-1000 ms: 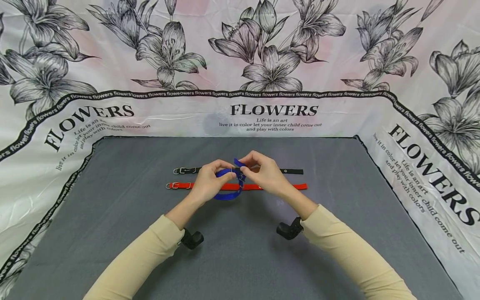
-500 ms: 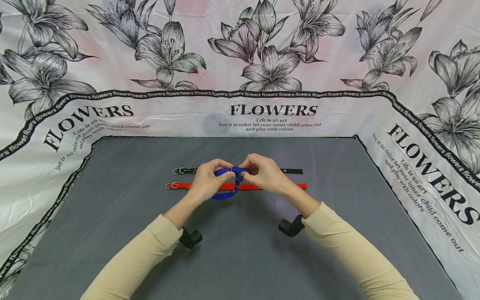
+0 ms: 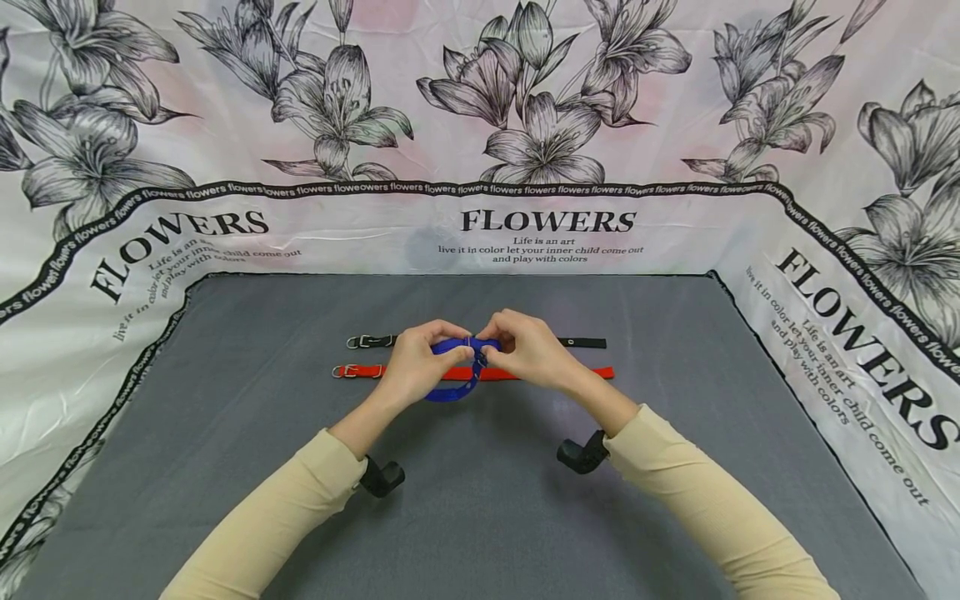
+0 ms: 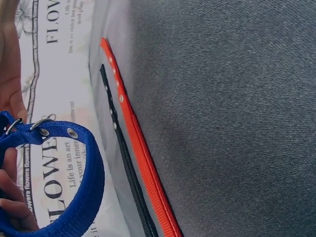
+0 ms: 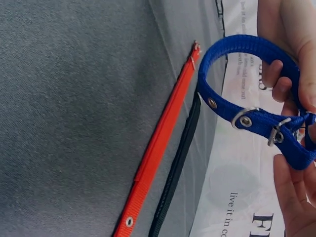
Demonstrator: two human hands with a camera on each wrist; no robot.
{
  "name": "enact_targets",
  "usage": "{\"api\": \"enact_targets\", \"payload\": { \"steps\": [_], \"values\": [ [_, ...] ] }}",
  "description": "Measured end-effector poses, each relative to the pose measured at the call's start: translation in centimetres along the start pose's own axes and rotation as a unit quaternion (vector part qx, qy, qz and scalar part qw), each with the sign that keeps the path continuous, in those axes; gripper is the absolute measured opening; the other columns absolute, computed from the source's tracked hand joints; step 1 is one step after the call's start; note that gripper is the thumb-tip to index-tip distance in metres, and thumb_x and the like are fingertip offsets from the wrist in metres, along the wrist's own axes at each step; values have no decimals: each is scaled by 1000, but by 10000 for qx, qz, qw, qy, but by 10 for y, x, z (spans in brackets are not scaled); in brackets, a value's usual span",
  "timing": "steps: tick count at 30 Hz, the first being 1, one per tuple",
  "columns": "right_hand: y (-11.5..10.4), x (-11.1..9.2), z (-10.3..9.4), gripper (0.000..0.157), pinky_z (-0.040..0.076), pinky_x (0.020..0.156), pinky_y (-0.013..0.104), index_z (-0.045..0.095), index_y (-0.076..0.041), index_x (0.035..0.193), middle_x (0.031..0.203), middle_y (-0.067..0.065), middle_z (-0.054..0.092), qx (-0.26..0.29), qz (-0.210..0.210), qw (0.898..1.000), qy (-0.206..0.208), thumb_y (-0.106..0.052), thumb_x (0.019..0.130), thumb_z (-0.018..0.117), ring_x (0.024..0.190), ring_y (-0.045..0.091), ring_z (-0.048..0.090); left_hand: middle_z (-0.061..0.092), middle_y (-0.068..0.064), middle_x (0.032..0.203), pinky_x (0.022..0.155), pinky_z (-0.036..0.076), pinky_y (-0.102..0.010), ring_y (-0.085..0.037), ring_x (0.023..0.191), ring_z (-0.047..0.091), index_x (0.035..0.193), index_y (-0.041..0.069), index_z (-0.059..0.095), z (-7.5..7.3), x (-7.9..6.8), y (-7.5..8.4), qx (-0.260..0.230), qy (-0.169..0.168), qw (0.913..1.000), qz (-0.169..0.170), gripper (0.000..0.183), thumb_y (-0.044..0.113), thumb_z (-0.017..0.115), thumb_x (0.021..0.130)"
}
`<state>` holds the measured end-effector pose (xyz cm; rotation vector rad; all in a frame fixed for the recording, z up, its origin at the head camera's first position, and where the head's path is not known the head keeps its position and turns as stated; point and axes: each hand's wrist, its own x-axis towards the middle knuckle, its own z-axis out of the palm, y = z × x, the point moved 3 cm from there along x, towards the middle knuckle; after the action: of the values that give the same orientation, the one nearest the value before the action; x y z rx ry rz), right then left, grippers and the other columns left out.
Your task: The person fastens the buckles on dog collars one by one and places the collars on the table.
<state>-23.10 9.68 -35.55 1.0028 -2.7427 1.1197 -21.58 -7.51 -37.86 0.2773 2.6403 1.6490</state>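
Observation:
A blue collar is bent into a closed loop and held up above the table. My left hand pinches it on the left side between thumb and fingers. My right hand pinches the strap just right of the metal buckle. Metal-rimmed holes and a D-ring show on the band in the right wrist view. Strap passes through the buckle, but fingers hide part of it. Behind the hands lie a red collar and a black collar, both stretched out straight.
Grey cloth covers the table. White fabric with printed flowers and lettering rises at the back and both sides. A black wrist device is on the left wrist, another on the right.
The blue strap's tip, which stuck up between the hands a second ago, is now folded down and level. My right hand has shifted slightly down; my left hand has barely moved.

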Motion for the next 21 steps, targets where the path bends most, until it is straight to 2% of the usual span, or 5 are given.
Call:
{"api": "enact_targets", "payload": {
  "steps": [5,11,16,21],
  "values": [
    [2,-3,2,13,49,68,23,67,-14,99,87,-2,57,114,112,9995,264,-10,86,63,75,9,53,71,0,87,74,53,-33,-13,80,67,97,17,66,0,1,-1,65,-10,9999,-109,19,28,71,82],
    [7,-6,3,18,52,78,25,63,-14,108,100,-1,62,775,502,9952,334,-13,90,59,86,9,61,71,0,85,65,48,-30,-13,76,65,96,17,66,-1,2,-2,-38,-10,9999,-125,19,28,71,81],
    [9,-6,2,13,52,75,26,58,-15,102,96,0,65,1040,773,9907,411,-14,89,60,85,10,62,71,-1,85,63,45,-31,-17,76,65,95,16,66,-2,2,-2,-183,-27,9997,-144,18,27,71,81],
    [8,-6,2,11,52,74,27,59,-14,98,93,0,63,1048,646,9919,316,-13,88,63,84,11,62,71,1,86,68,50,-30,-17,81,66,95,17,66,-1,1,-1,-186,-65,9997,-141,20,29,72,80]
  ]
}}
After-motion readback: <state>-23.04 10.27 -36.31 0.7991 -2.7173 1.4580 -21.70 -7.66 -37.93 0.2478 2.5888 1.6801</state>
